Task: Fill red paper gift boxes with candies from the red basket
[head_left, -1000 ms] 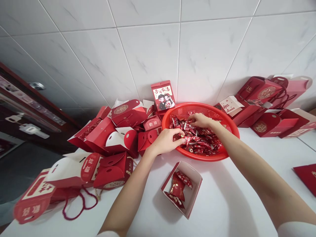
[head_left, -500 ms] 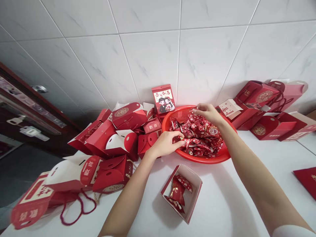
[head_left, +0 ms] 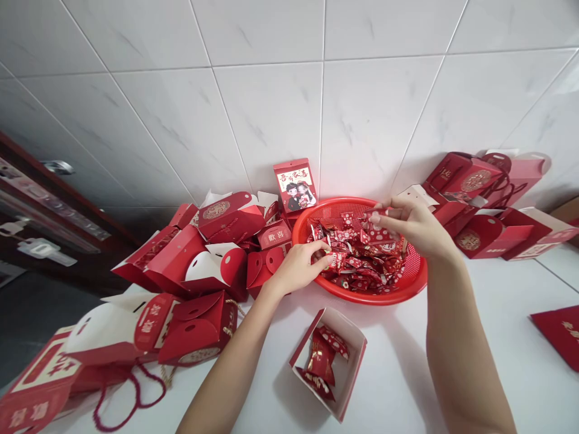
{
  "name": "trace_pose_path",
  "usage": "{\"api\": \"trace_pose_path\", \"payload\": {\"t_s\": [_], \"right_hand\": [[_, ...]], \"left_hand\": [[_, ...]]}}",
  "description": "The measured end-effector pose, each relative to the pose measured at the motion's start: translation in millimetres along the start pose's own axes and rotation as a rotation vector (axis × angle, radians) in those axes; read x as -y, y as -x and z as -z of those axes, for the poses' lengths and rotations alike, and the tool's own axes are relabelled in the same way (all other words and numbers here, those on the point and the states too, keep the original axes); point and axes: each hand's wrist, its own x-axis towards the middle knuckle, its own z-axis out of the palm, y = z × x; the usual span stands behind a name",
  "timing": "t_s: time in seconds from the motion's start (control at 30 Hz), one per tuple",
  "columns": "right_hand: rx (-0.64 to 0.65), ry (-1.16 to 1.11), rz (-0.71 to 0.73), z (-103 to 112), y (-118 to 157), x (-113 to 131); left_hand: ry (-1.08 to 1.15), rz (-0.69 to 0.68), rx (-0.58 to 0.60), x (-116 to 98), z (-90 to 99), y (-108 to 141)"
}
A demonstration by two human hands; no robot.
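Note:
A red plastic basket (head_left: 362, 299) holds many red wrapped candies (head_left: 362, 259). My left hand (head_left: 302, 264) reaches over its left rim, thumb and fingers closed on a red candy packet (head_left: 335, 259). Above the basket's right side, my right hand (head_left: 411, 226) pinches another red packet with white spots (head_left: 374, 224). Nearer to me, between my forearms, an open box (head_left: 351, 380), red outside and pale inside, has several red packets (head_left: 322, 360) in it.
Several red gift boxes (head_left: 212, 325) crowd the left side, some with cord handles. More boxes (head_left: 474, 178) stand at the back right against the tiled wall (head_left: 271, 108). A flat red item (head_left: 558, 331) lies on the white table (head_left: 488, 313) at the right edge.
My right hand has moved right and slightly down, with a spotted red packet now plainly seen in its fingers. My left hand stays at the basket's left side. The view has shifted slightly.

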Motion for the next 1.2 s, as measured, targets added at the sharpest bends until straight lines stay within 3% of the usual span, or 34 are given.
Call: {"api": "trace_pose_path", "payload": {"t_s": [0.13, 0.43, 0.53, 0.67, 0.77, 1.0, 1.2], "right_hand": [[0.104, 0.027, -0.049, -0.5, 6.0, -4.2], [0.21, -0.074, -0.036, -7.5, 5.2, -3.1], [0.266, -0.152, -0.034, -12.2, 7.3, 1.0], [0.342, -0.255, -0.014, -18.3, 13.0, 8.7], [0.374, -0.267, 0.0, -24.0, 17.9, 15.1], [0.287, -0.158, 0.136, -31.3, 30.5, 28.7], [0.335, -0.232, 0.216, -27.7, 38.6, 32.5]], "left_hand": [[-0.021, 0.007, 0.006, -2.4, -0.5, 0.7], [-0.053, 0.005, 0.048, -3.3, -1.6, 0.7], [-0.022, -0.046, 0.002, -2.5, -5.0, 0.6], [0.203, -0.111, -0.113, -8.4, -7.1, 1.5], [0.419, -0.075, -0.114, -17.7, -5.2, 4.3], [0.597, -0.075, -0.202, -31.1, 6.3, 12.6], [0.805, -0.156, -0.112, -34.5, 15.5, 15.9]]}}
